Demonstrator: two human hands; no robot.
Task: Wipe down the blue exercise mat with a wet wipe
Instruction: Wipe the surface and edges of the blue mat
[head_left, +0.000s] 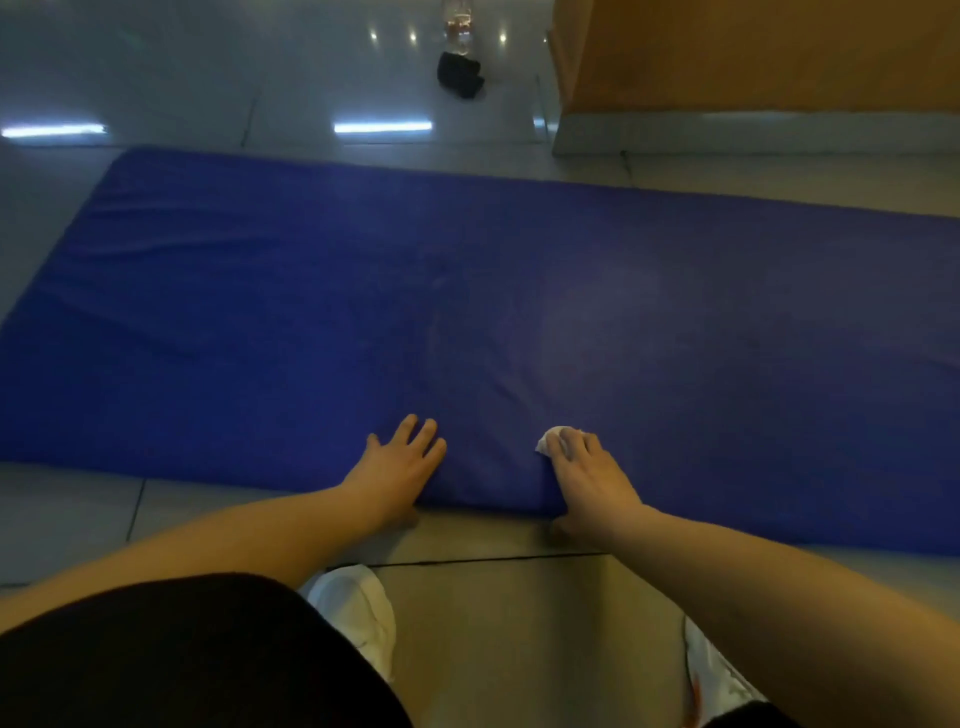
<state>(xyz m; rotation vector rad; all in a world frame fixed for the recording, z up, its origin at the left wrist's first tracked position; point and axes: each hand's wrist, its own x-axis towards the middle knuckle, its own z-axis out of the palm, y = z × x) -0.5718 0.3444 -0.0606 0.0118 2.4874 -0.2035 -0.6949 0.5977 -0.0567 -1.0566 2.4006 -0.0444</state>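
Wet wipe at the mat's near edge, lower centre of frame.
My right hand (587, 478) grips the wadded wet wipe (558, 439), which looks soft and light. The blue exercise mat (311, 312) looks padded and yielding, so my left hand (402, 462), fingers spread wide, pins it flat.

Exercise mat (467, 291): matt cover, faintly wrinkled; cloth or vinyl, I cannot tell. Wet wipe (555, 440) under my right grip (589, 475): soft, crumpled. Floor tiles (156, 78): smooth, glossy, reflecting lights. Wall (753, 52): matt, even finish.
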